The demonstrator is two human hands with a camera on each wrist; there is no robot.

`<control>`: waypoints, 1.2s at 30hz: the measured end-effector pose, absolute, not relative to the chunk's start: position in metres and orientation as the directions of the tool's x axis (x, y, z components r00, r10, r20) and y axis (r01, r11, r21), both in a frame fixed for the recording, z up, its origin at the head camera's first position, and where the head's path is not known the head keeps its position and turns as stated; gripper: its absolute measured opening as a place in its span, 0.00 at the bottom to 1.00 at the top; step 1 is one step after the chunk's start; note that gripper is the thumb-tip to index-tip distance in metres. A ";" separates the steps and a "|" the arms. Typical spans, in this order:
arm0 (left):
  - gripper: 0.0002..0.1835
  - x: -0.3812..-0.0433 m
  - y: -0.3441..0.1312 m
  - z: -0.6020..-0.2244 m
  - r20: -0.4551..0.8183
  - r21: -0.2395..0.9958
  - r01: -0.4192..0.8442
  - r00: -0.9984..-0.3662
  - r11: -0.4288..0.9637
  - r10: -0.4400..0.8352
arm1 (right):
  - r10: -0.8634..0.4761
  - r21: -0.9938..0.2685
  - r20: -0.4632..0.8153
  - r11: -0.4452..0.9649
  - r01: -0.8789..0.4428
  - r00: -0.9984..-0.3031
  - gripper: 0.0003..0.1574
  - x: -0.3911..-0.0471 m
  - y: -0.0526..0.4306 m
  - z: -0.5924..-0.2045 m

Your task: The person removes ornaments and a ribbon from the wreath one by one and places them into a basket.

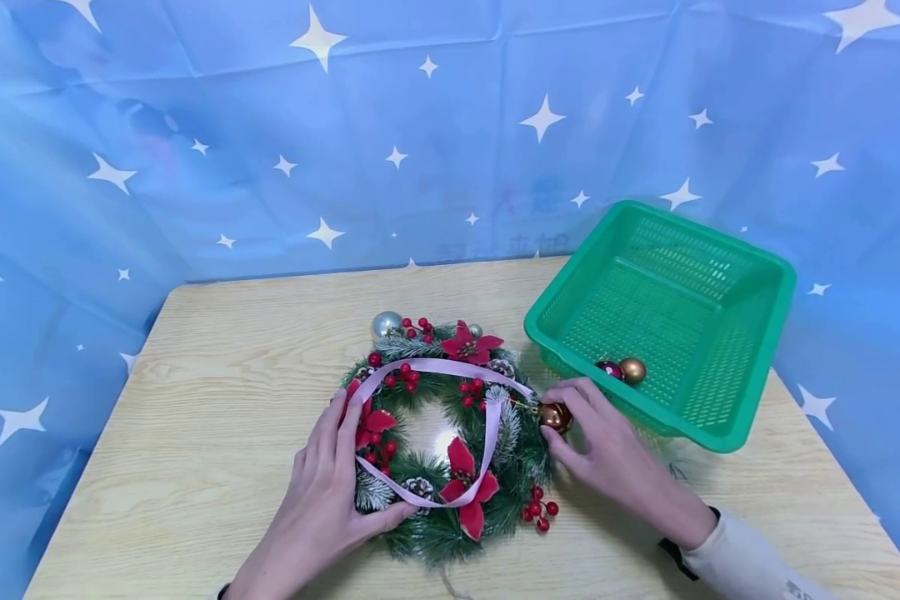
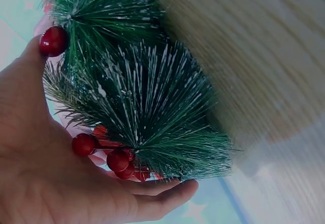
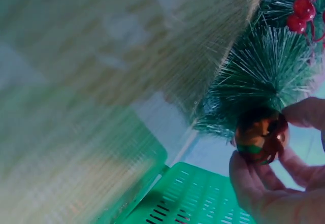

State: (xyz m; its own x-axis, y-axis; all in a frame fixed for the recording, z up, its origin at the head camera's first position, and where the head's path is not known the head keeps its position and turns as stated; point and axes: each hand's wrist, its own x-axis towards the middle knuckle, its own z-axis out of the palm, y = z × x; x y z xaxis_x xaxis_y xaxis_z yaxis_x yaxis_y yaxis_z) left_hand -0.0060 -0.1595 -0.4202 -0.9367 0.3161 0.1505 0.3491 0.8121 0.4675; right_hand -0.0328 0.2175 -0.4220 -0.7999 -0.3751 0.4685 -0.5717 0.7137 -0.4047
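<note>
A green Christmas wreath (image 1: 438,542) with red flowers, red berries, pinecones and frosted sprigs lies on the table. My left hand (image 1: 326,483) holds its left side, the thumb at the lower edge and the fingers over the upper left; in the left wrist view, needles (image 2: 147,97) fill the space between thumb and fingers. Between the thumb and fingers of my right hand (image 1: 603,442) is a shiny copper bauble (image 1: 555,417), held against the wreath's right side. Across the wreath runs a loose pale purple ribbon (image 1: 491,425). Silver-blue (image 1: 387,323) and smaller pale baubles (image 1: 476,331) sit at its top.
A green plastic basket (image 1: 765,350) stands at the right, behind my right hand, with a gold bauble (image 1: 633,370) and a dark red bauble (image 1: 610,368) inside. The wooden table (image 1: 195,433) meets a blue star-patterned cloth (image 1: 450,167) at the back.
</note>
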 end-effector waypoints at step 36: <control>0.77 -0.004 -0.162 -0.423 0.155 0.436 0.360 -0.933 0.825 0.325 | -0.273 -0.341 0.710 0.673 -0.657 -0.649 0.29 -0.053 0.214 -0.380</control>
State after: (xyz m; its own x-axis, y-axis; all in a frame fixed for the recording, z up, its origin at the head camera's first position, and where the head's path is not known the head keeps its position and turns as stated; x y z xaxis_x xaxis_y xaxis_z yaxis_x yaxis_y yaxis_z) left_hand -0.0036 -0.1615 -0.4227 -0.9328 0.3255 0.1549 0.3602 0.8249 0.4356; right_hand -0.0527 0.2138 -0.3796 -0.6486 -0.2735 0.7103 -0.6568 0.6727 -0.3407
